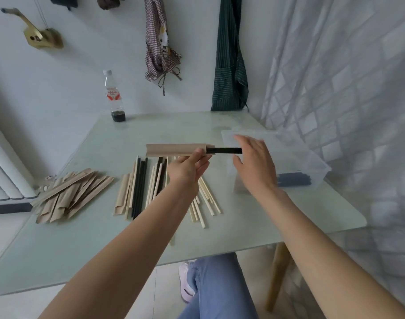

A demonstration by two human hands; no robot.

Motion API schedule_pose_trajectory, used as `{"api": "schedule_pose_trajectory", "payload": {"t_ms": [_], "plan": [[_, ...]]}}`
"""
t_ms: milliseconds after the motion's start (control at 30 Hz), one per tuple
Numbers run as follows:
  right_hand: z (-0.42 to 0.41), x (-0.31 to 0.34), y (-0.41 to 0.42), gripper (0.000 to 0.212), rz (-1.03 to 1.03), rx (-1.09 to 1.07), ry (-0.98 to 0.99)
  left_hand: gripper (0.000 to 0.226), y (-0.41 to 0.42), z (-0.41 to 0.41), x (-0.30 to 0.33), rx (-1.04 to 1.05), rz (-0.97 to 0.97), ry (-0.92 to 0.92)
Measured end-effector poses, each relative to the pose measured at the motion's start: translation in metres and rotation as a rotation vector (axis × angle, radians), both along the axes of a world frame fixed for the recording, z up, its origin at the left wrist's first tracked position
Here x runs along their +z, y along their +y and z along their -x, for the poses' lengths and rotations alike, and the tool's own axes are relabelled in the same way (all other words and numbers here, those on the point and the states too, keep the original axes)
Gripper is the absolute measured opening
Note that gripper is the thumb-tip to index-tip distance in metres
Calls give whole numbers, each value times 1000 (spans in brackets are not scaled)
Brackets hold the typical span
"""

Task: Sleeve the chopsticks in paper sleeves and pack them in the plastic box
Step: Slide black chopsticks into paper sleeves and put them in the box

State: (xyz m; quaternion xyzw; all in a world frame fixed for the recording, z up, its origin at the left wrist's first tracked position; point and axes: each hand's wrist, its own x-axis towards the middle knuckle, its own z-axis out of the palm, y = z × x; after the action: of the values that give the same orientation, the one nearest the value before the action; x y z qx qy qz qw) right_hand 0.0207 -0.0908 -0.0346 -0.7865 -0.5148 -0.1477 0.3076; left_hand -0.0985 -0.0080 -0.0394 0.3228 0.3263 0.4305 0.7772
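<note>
Several sleeved pairs already lie in the plastic box [312, 166]; our left hand [187, 169] pinches a paper sleeve [176, 150] above the tabletop [81, 245], our open right hand [254, 166] pushing black chopsticks [227, 150] in. Many loose chopsticks [151, 185] remain.

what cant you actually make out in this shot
- Head view: whether the right hand touches the black chopsticks sticking out of the paper sleeve; its palm covers their end.
- How many chopsticks the sleeve holds: the paper covers them.
- What the plastic box contains: cloudy walls and the right hand show only dark shapes.
- The bottle label text: too small.
- Chopsticks under the left hand: covered by the arm.
</note>
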Motion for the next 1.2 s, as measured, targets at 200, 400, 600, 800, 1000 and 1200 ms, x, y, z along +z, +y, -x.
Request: {"api": "schedule_pose_trajectory", "payload": {"t_ms": [200, 400, 600, 800, 1000, 1200], "plan": [[-54, 0, -20, 21, 171, -14, -127, 9, -31, -60, 3, -156, -20, 22], [-124, 4, -38, 21, 252, -47, 43, 32, -49, -97, 23, -476, -491, 509], [-178, -1, -38, 22, 528, -123, 149, 43, -36, -124, 19, -326, -1464, 1208], [-191, -4, -20, 27, 695, -85, 260, 71, -19, -136, -8, -769, -1365, 1497], [-185, -16, -6, 19, 648, 3, 399, 53, -23, -135, -6, -833, -1426, 1526], [-141, -9, 1, 21, 313, -18, 320, 31, -4, -106, -4, -406, -1348, 1187]]}}
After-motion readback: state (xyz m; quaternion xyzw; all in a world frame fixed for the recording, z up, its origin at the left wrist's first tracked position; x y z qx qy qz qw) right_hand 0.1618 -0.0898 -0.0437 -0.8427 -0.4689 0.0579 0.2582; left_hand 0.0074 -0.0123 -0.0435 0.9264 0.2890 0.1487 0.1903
